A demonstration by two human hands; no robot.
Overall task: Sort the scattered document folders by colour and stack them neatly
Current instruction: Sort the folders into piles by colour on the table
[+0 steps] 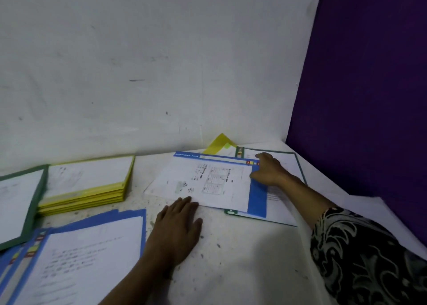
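A blue folder [208, 179] with a printed sheet under its clear cover lies at the middle of the white table. It rests on top of a green folder [284, 163], and a yellow folder [220, 144] pokes out behind both, by the wall. My right hand [268, 169] lies on the blue folder's far right corner, thumb at its right edge. My left hand [179, 228] rests flat on the table, fingertips touching the folder's near edge. At the left stand a yellow stack [90, 184], a green stack [20, 203] and a blue stack [76, 256].
A white wall [138, 73] closes the back of the table. A purple panel [369, 96] stands along the right side. The bare white table [242, 258] shows between my two arms.
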